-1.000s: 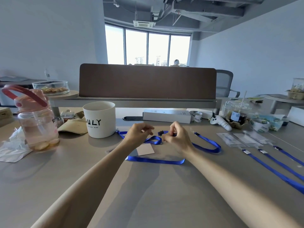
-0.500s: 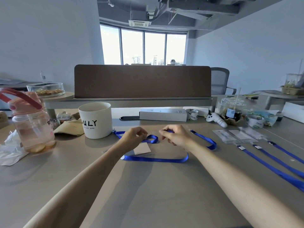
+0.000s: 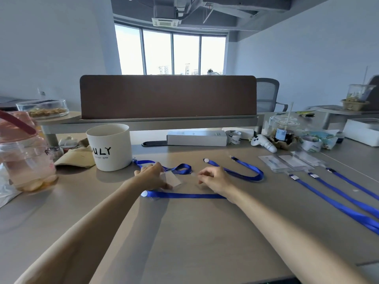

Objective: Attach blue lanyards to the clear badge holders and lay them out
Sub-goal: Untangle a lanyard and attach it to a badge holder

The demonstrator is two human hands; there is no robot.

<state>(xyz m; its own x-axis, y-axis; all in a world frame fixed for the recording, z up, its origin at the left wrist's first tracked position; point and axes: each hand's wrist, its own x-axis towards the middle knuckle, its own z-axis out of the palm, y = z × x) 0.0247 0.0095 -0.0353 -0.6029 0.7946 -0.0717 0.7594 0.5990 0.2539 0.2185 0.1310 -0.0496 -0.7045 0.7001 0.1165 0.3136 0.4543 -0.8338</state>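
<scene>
A clear badge holder [image 3: 173,179] with a pale card inside lies on the desk, and my left hand [image 3: 152,177] grips its left edge between thumb and fingers. My right hand [image 3: 215,179] hovers just to the right with its fingers loosely curled and nothing in them. Loose blue lanyards surround the hands: one strap [image 3: 184,195] runs straight along the near side, one loop [image 3: 181,168] lies behind the holder, and another lanyard [image 3: 246,173] curves to the right with its clip [image 3: 234,159] at the far end. Three holders [image 3: 271,163] with lanyards [image 3: 336,203] attached lie in a row at the right.
A white cup [image 3: 109,146] stands behind my left hand, a pink water bottle [image 3: 24,152] at far left. A white box [image 3: 196,137], tape rolls, a drink cup [image 3: 285,132] and packets line the back of the desk under a brown divider [image 3: 168,97].
Both hands came down from holding the lanyard end in the air. The lanyard now lies on the desk; my left hand went onto the badge holder and my right hand let go.
</scene>
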